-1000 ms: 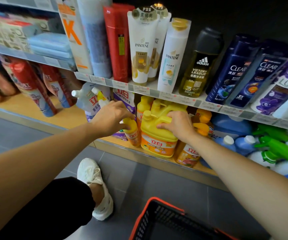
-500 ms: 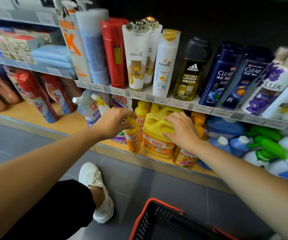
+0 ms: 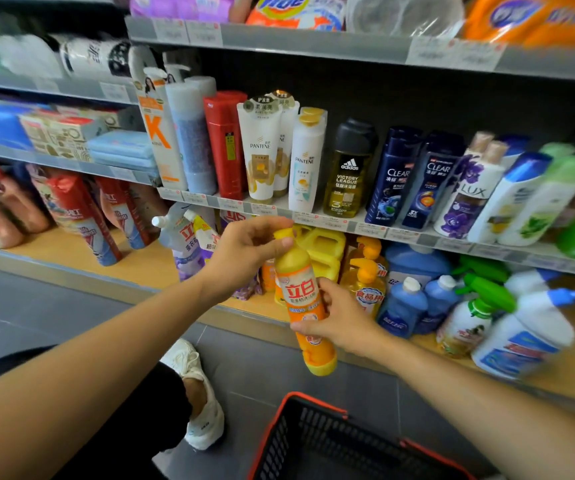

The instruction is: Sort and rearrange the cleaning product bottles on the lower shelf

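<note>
Head view, entries as I log them from my remote seat.

1. Yellow-orange detergent bottle (image 3: 299,289): slightly tilted, cap up, held in the air just in front of the lower shelf's (image 3: 147,265) front edge, clear of the shelf board.
2. Left hand (image 3: 241,258): fingers curled round the bottle's yellow cap and neck.
3. Right hand (image 3: 344,323): thumb and fingers wrapped round the bottle's lower body, below the red-lettered label (so I read both hands as clamped on this one bottle).
4. Lower shelf stock behind the bottle: yellow handled jugs (image 3: 327,247) toward the back edge, an orange pump bottle (image 3: 365,278) just beside them on the right, blue white-capped bottles (image 3: 402,306) further right, and white spray bottles with green triggers (image 3: 466,323) toward the right end.
5. Refill pouches (image 3: 182,237): standing on the same shelf, left of the left hand.
6. Shelf above: shampoo and shower-gel bottles (image 3: 348,174) in a row along its front edge.
7. Floor: a red-rimmed black basket (image 3: 317,401) below the hands, with a white shoe (image 3: 203,403) to its left.
</note>
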### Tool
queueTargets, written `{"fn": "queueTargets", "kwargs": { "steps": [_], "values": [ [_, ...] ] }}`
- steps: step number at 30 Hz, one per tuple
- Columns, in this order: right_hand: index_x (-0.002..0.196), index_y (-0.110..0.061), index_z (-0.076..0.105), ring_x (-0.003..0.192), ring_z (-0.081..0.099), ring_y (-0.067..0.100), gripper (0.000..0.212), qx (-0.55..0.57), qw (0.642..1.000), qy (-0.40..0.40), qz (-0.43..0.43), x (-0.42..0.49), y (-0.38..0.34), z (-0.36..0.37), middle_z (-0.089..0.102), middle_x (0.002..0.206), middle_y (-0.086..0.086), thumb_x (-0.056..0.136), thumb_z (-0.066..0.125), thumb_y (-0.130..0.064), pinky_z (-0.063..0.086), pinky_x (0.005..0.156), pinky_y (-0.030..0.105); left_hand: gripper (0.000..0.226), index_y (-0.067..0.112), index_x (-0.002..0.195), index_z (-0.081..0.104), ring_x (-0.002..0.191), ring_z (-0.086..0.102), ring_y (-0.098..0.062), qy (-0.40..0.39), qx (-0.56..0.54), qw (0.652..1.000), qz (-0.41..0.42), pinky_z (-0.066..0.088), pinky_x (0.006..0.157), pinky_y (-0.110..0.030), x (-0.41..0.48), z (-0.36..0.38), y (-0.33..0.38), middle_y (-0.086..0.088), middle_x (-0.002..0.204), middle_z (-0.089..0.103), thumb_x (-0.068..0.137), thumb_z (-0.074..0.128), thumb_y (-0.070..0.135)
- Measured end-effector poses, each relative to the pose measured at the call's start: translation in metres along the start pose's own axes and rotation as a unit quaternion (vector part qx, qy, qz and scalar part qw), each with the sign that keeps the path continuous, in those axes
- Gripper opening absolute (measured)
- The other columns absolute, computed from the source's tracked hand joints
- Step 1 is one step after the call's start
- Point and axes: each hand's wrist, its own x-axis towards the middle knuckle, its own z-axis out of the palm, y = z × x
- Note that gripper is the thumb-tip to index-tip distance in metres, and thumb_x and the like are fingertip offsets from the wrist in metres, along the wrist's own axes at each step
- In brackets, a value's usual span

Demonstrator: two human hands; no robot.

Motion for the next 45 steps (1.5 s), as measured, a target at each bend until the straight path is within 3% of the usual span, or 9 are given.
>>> {"fn": "queueTargets", "kwargs": {
  "steps": [3, 6, 10, 12, 18, 23, 27, 34, 45],
  "values": [
    [0.122, -0.026, 0.058, 0.106, 0.068, 0.008, 0.067, -0.001, 0.999, 0.046, -0.004, -0.019, -0.009, -0.009, 0.07, 0.118, -0.008, 0.065, 0.093, -0.027, 0.057, 0.095, 0.039, 0.023, 0.022, 0.104, 0.074, 0.086, 0.072, -0.014, 0.039, -0.031, 0.999, -0.02, 0.06, 0.082, -0.033, -0.005, 0.018, 0.003, -0.012, 0.092, 0.076, 0.083, 0.077, 0.03],
    [0.119, -0.029, 0.058, 0.105, 0.066, 0.006, 0.065, -0.049, 0.993, 0.11, -0.021, -0.037, -0.016, -0.018, 0.069, 0.115, -0.012, 0.065, 0.093, -0.032, 0.057, 0.091, 0.035, 0.036, 0.02, 0.098, 0.078, 0.093, 0.074, -0.014, 0.036, -0.065, 0.996, -0.055, 0.06, 0.081, -0.032, -0.008, 0.033, 0.002, -0.007, 0.097, 0.078, 0.074, 0.078, 0.047],
    [0.111, -0.043, 0.054, 0.099, 0.064, 0.002, 0.061, -0.106, 0.979, 0.167, -0.038, -0.054, -0.007, -0.025, 0.067, 0.106, -0.02, 0.063, 0.092, -0.039, 0.054, 0.081, 0.026, 0.019, 0.027, 0.089, 0.08, 0.08, 0.074, -0.008, 0.006, -0.124, 0.991, -0.048, 0.051, 0.056, -0.011, -0.016, 0.051, -0.007, 0.0, 0.089, 0.079, 0.079, 0.076, 0.042],
    [0.112, -0.04, 0.057, 0.099, 0.065, 0.0, 0.059, -0.08, 0.98, 0.179, -0.032, -0.057, 0.0, -0.025, 0.069, 0.107, -0.018, 0.064, 0.092, -0.035, 0.055, 0.084, 0.026, 0.018, 0.024, 0.096, 0.079, 0.085, 0.075, -0.01, -0.011, -0.134, 0.99, -0.032, 0.054, 0.062, -0.014, -0.016, 0.061, -0.01, -0.001, 0.094, 0.079, 0.084, 0.073, 0.036],
    [0.118, -0.027, 0.064, 0.109, 0.069, 0.012, 0.052, 0.112, 0.993, 0.042, 0.025, -0.058, 0.002, -0.038, 0.073, 0.116, -0.005, 0.074, 0.088, -0.014, 0.054, 0.099, 0.04, 0.038, 0.009, 0.123, 0.069, 0.11, 0.071, -0.022, -0.076, -0.174, 0.981, -0.028, 0.058, 0.085, -0.027, -0.009, 0.075, -0.005, -0.008, 0.118, 0.074, 0.097, 0.057, 0.035],
    [0.129, -0.017, 0.058, 0.114, 0.066, 0.021, 0.053, 0.267, 0.954, -0.109, 0.08, -0.063, 0.001, -0.045, 0.071, 0.118, 0.003, 0.079, 0.073, -0.008, 0.053, 0.093, 0.035, 0.044, 0.015, 0.125, 0.069, 0.119, 0.066, -0.021, -0.107, -0.213, 0.967, -0.088, 0.051, 0.095, -0.035, -0.011, 0.079, -0.006, -0.006, 0.127, 0.071, 0.101, 0.046, 0.044],
    [0.131, -0.015, 0.057, 0.115, 0.065, 0.023, 0.055, 0.284, 0.948, -0.115, 0.089, -0.061, 0.004, -0.048, 0.07, 0.12, 0.006, 0.079, 0.071, -0.006, 0.053, 0.094, 0.036, 0.045, 0.015, 0.13, 0.067, 0.121, 0.065, -0.022, -0.1, -0.232, 0.964, -0.083, 0.05, 0.095, -0.035, -0.008, 0.078, -0.007, -0.007, 0.13, 0.069, 0.099, 0.051, 0.044],
    [0.121, -0.024, 0.063, 0.11, 0.068, 0.015, 0.06, 0.147, 0.986, 0.063, 0.05, -0.058, 0.016, -0.04, 0.073, 0.117, -0.003, 0.069, 0.089, -0.009, 0.052, 0.102, 0.049, 0.036, 0.018, 0.123, 0.071, 0.122, 0.065, -0.024, -0.087, -0.231, 0.968, -0.044, 0.053, 0.098, -0.037, -0.008, 0.07, -0.002, -0.008, 0.126, 0.072, 0.088, 0.068, 0.027],
    [0.13, -0.025, 0.062, 0.108, 0.06, 0.019, 0.07, -0.158, 0.942, 0.288, -0.067, -0.059, 0.023, -0.06, 0.064, 0.118, -0.001, 0.067, 0.092, -0.017, 0.054, 0.089, 0.039, 0.036, 0.013, 0.107, 0.068, 0.085, 0.07, -0.022, -0.103, 0.123, 0.977, 0.139, 0.058, 0.067, -0.023, -0.013, 0.05, 0.013, 0.0, 0.097, 0.072, 0.077, 0.087, 0.019]
  ]
}}
